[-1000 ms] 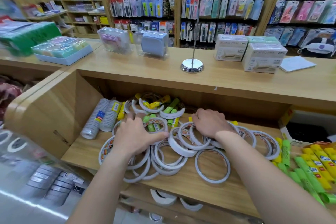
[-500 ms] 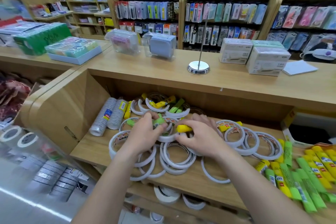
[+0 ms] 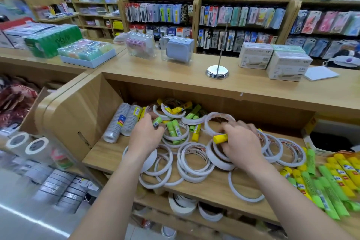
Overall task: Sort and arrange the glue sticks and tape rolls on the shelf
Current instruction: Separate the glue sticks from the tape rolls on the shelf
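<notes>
Mid-shelf, left hand (image 3: 145, 139) pinches a green glue stick (image 3: 157, 122) and right hand (image 3: 242, 143) a yellow glue stick (image 3: 220, 138), among loose tape rolls (image 3: 194, 159) spread toward the shelf's (image 3: 109, 155) front edge; sticks look light, rigid and slick, best gripped across the barrel.

The wooden shelf (image 3: 109, 154) holds many white tape rolls (image 3: 194, 163) lying flat in a messy pile. Green and yellow glue sticks (image 3: 331, 187) lie on the right, two wrapped tape stacks (image 3: 116, 122) on the left.
</notes>
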The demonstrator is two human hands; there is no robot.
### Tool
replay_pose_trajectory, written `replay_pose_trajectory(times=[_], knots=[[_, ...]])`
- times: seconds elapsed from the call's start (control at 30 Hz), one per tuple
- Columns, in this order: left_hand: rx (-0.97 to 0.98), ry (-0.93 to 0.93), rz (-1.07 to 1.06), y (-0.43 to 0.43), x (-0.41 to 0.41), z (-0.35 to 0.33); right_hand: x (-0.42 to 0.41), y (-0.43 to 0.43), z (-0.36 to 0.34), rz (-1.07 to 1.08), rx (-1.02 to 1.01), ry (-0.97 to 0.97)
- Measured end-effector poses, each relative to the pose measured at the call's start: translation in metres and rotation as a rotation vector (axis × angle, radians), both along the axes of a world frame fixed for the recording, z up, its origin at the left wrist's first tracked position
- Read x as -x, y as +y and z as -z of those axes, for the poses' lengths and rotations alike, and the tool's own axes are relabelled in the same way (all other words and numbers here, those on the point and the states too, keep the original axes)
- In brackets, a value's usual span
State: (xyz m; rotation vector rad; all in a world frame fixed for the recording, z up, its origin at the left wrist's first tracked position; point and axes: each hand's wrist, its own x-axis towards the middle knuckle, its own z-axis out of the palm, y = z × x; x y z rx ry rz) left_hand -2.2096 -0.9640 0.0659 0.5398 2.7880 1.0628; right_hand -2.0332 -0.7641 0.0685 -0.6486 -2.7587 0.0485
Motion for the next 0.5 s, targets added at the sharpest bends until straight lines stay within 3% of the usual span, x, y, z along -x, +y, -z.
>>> replay_pose_trajectory(times=[0.07,0.17,0.27,0.33,0.5], knots=[[0.007,-0.014,-0.001,0.000,0.002,0.000,0.003,-0.003,-0.008,0.084,0.026,-0.058],[0.029,0.047,-0.066,-0.008,0.011,-0.004,0.020,-0.025,-0.028,-0.003,0.076,-0.011],[0.127,0.059,-0.073,-0.022,0.022,-0.006,0.056,-0.053,-0.039,-0.156,0.344,-0.083],[0.163,-0.004,-0.038,-0.029,0.023,-0.005,0.087,-0.066,-0.032,-0.142,0.443,-0.133],[0.291,-0.027,0.026,-0.028,0.019,-0.002,0.130,-0.082,-0.013,0.078,0.356,-0.328]])
